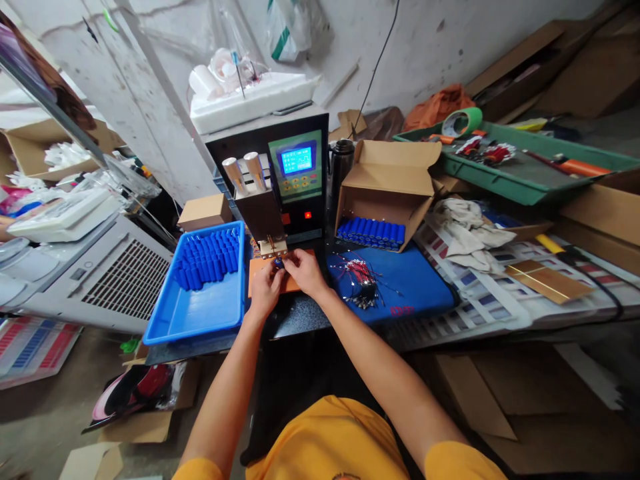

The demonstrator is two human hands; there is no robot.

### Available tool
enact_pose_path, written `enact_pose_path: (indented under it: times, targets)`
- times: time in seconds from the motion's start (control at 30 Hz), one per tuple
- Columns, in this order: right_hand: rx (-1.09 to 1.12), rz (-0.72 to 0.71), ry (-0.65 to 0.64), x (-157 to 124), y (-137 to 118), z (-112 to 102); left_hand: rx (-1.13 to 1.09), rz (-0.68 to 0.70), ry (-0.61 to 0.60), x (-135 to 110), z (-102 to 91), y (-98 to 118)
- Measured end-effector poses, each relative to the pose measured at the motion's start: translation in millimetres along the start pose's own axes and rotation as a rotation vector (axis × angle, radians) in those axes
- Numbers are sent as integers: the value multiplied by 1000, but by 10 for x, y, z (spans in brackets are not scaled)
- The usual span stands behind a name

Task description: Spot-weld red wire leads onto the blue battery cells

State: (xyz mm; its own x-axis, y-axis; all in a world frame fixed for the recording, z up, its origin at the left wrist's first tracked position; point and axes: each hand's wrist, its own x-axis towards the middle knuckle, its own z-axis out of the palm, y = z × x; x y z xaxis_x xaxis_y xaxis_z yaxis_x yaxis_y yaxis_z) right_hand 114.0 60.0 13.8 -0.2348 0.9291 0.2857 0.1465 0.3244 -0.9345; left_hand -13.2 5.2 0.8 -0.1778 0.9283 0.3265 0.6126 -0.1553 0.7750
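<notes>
Under the electrodes (271, 245) of a spot welder (300, 133), my two hands meet over an orange mat (295, 283). My left hand (266, 288) is closed on a blue battery cell (279, 264), of which only the end shows between the fingers. The fingers of my right hand (306, 272) are pinched together beside the cell, right at the electrodes. Whatever they grip is too small to make out. To the right, a bundle of thin red and black wires (361, 277) with white ends lies on a blue pad (415, 280).
Left of the welder stands a blue tray (193, 317) with rows of blue cells (210, 257). An open cardboard box (390, 177) holds more cells (373, 231). Behind it is a dark flask (343, 159). Farther right are white gloves (465, 230) and a green tray (530, 190) of tools.
</notes>
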Motion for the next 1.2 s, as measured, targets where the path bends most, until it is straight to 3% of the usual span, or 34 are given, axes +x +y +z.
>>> enact_pose_path:
  times: [0.3,1.2]
  targets:
    - [-85,-28,-19,-6,-113,-29,-11,8,10,-8,1,10]
    - [-138,-32,7,-56,-129,-14,-2,3,10,-5,-5,36]
